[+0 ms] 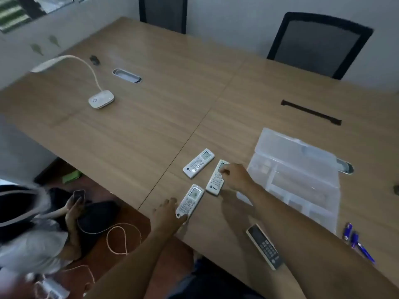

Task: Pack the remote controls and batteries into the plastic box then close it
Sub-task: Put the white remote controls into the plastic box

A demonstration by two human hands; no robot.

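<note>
Three white remotes lie on the wooden table (151,126). My left hand (167,214) grips the lower end of the nearest white remote (190,200), thumb under its bottom edge. My right hand (236,176) pinches the upper part of the middle white remote (216,182). The far white remote (198,162) lies untouched. A dark remote (264,246) rests near the front edge beside my right forearm. The clear plastic box (300,175) stands to the right with its lid raised. Blue batteries (354,238) lie right of the box's front corner.
A white desk lamp (100,99) stands at the far left, next to a cable grommet (127,75). A dark strap (311,112) lies behind the box. Two black chairs (317,44) stand at the far side. A person with a phone (78,196) sits at the lower left.
</note>
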